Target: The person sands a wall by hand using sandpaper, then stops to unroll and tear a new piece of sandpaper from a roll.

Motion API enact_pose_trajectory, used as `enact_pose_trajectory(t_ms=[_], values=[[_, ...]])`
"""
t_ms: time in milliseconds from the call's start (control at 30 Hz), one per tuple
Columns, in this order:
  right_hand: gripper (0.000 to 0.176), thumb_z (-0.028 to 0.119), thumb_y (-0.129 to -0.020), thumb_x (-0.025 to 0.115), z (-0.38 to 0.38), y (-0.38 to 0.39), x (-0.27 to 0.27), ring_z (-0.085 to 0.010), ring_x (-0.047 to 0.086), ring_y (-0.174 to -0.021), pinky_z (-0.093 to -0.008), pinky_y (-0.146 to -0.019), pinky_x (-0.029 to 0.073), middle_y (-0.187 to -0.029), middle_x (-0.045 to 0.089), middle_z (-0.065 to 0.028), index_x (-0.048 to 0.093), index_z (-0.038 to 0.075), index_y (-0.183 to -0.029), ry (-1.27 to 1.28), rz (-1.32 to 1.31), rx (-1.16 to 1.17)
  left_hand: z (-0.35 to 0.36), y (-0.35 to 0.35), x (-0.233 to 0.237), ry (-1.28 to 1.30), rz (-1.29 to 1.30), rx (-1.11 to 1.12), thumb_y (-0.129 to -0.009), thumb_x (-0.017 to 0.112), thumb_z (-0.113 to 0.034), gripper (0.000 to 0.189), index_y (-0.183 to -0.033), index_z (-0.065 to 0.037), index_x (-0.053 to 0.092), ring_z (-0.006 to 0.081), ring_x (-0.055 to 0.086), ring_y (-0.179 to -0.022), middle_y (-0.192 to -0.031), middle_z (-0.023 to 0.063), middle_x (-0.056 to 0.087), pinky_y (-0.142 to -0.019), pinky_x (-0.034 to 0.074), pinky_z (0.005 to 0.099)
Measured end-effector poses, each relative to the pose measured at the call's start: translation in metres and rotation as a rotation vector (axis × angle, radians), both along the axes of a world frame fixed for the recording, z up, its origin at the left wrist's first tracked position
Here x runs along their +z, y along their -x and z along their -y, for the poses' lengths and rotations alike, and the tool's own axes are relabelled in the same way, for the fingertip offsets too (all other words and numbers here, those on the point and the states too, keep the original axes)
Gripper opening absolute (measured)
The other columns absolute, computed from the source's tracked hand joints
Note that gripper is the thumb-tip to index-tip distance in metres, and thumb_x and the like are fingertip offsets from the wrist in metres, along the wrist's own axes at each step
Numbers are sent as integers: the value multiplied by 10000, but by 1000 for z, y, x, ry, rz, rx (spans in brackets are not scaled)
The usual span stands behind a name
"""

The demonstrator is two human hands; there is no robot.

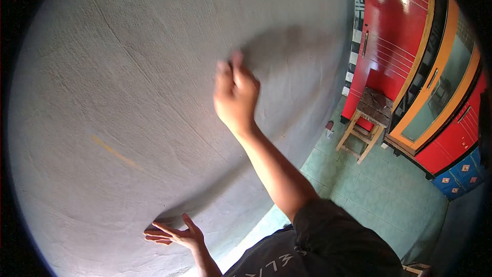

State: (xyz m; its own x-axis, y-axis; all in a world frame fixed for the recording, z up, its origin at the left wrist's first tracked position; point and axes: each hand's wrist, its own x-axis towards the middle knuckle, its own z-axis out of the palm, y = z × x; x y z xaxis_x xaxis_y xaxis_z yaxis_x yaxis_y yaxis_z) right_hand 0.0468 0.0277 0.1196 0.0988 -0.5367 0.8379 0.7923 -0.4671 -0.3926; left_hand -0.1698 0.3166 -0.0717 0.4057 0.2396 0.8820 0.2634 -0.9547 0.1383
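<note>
Currently, right hand (236, 95): half-curled, blurred; contents unclear.
Left hand (187, 237): spread, empty.
Wall (128, 82) beyond both: roughness could scrape moving knuckles.

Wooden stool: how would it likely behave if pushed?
The wooden stool looks stiff, its straight legs apparently rigid timber. It might slide easily on the smooth-looking tiles, though a push near the seat could tip it on those slim legs.

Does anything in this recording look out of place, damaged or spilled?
One thing: a yellowish streak marks the otherwise grey wall, above the left hand in the view. Slanting ridges also leave the surface uneven. I see no spill, and the wooden stool stands upright.
</note>
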Motion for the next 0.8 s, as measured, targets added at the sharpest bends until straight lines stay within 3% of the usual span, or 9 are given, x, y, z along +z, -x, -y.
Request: enact_pose_trajectory(t_ms=[67,133,167,200,267,400,567,667,800], values=[[248,174,-1024,613,-1,10,-109,-106,454,-593,-316,-532,385,-645,482,10,571,57,-809,-291,-185,301,0,2,-2,0,-6,1,-956,591,-584,950,-1643,-146,102,463,-152,-1531,-1679,251,-86,-1143,-37,745],[227,197,-1014,567,-13,7,-260,-120,531,-681,-292,-638,448,-732,566,-6,626,26,-876,-558,-415,210,0,0,-3,1,0,10,-953,597,-584,949,-1642,-144,115,458,-140,-1536,-1679,254,-78,-1145,-34,742],[196,174,-974,582,-4,44,-255,-176,603,-768,-337,-714,493,-845,637,-56,676,1,-968,-1102,-869,533,1,0,-2,12,5,16,-949,601,-588,954,-1642,-141,121,457,-135,-1537,-1680,256,-72,-1145,-32,740],[177,141,-953,595,-1,50,-300,-193,618,-803,-358,-725,502,-887,645,-64,679,-6,-1003,-1259,-972,592,2,-1,-2,24,12,15,-946,605,-591,958,-1641,-139,126,456,-130,-1538,-1680,258,-66,-1146,-31,738],[139,118,-937,607,3,28,-337,-175,588,-795,-348,-700,482,-867,608,-47,669,0,-976,-1142,-909,533,-1,-2,-8,37,29,20,-933,617,-607,972,-1639,-131,147,460,-116,-1540,-1681,261,-46,-1145,-22,736],[192,109,-989,602,-6,19,-150,-95,461,-651,-284,-597,401,-678,493,28,620,35,-814,-383,-322,428,5,-2,-1,74,47,19,-927,606,-631,957,-1639,-156,176,463,-91,-1544,-1687,249,-36,-1139,6,746],[348,184,-1017,590,-10,35,61,-143,436,-486,-350,-484,337,-545,456,-52,493,40,-716,-199,-185,445,-3,1,-8,29,19,36,-952,569,-624,903,-1636,-167,197,460,-65,-1548,-1694,229,3,-1133,43,756],[326,138,-1014,572,-9,44,50,-123,429,-465,-348,-465,334,-528,438,-38,492,51,-709,-74,-184,316,5,6,1,67,15,1,-956,572,-608,888,-1633,-163,208,456,-65,-1549,-1694,228,1,-1146,37,740],[292,155,-1061,535,-16,33,-120,-80,445,-561,-306,-506,371,-610,470,15,570,42,-794,-327,-314,489,3,8,0,27,15,-33,-956,604,-552,875,-1630,-161,207,438,-78,-1553,-1695,222,1,-1179,-4,701]])
